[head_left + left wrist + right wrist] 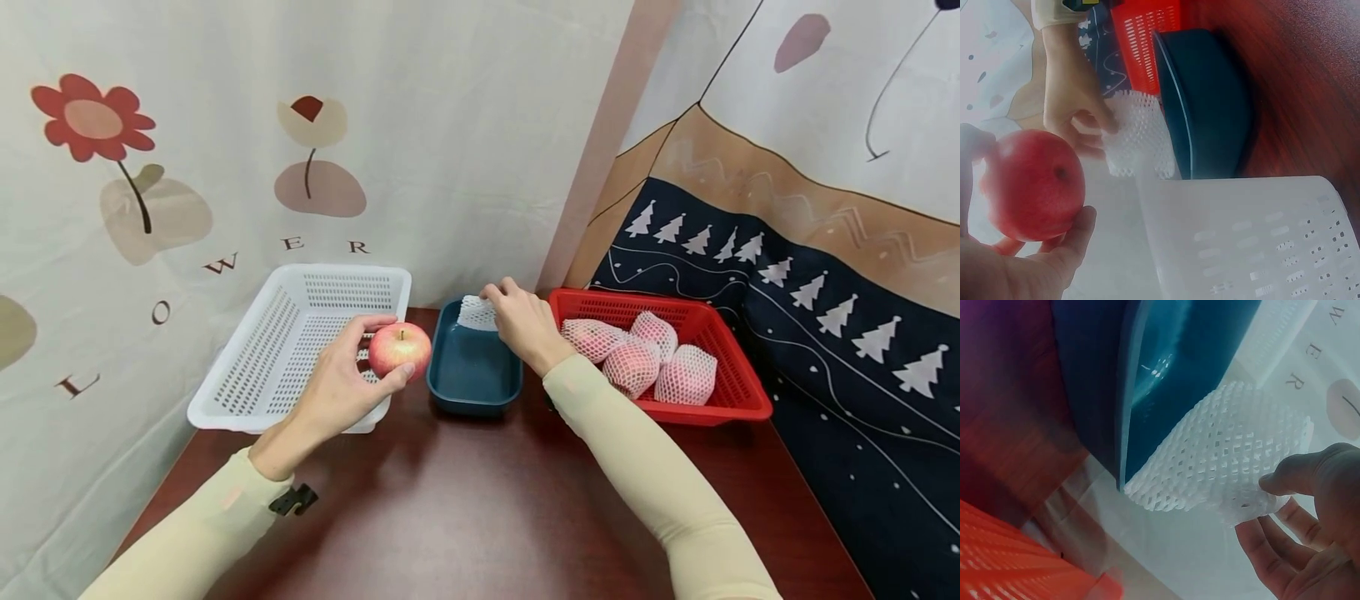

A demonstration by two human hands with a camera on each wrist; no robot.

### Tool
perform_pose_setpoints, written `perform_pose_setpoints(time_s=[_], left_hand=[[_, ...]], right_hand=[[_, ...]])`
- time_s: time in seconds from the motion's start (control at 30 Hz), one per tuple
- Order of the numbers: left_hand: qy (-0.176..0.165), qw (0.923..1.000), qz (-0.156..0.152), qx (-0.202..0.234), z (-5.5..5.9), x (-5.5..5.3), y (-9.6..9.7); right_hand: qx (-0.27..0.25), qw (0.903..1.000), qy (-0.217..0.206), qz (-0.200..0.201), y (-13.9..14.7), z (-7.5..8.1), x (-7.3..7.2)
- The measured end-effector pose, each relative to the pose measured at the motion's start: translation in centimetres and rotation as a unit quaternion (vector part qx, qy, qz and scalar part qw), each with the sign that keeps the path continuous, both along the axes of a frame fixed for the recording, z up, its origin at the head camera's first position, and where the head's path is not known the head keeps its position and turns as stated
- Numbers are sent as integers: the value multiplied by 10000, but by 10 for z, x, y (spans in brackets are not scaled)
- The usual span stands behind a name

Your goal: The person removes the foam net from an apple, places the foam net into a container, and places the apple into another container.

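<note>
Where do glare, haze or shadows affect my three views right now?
Head: fairly sharp, soft shadows and a pale sheen on the table; left wrist: milky haze over the apple, the foam net and the white basket; right wrist: small bright glints inside the blue tub, purple tint at top left.

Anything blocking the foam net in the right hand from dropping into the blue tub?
Nothing visible. The right hand pinches the foam net at the far end of the blue tub; the left hand, holding an apple, is off to the left.
</note>
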State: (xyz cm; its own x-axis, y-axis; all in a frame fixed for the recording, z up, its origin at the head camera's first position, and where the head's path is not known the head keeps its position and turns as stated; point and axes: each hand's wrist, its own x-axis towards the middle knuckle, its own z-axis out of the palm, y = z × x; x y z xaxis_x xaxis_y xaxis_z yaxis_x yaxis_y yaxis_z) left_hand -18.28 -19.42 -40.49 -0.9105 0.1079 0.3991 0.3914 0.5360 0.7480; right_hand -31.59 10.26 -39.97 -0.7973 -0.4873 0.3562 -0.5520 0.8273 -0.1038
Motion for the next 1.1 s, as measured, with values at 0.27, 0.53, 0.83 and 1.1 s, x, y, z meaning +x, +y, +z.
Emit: perform_pose_setpoints(time_s=[0.27, 0.53, 0.83, 1.1], left_hand=[[-24, 10000, 20, -27, 0, 1, -1], [-11, 10000, 39, 33, -1, 1, -2], [-10, 10000, 65, 11, 0, 2, -2], [-26, 10000, 65, -35, 0, 2, -2]], right_hand=[[107, 9999, -87, 8, -14, -2, -9], [438, 9989, -192, -21, -28, -7, -21], [892, 9955, -312, 35, -34, -17, -30], [1102, 9859, -1257, 74, -31, -19, -32]])
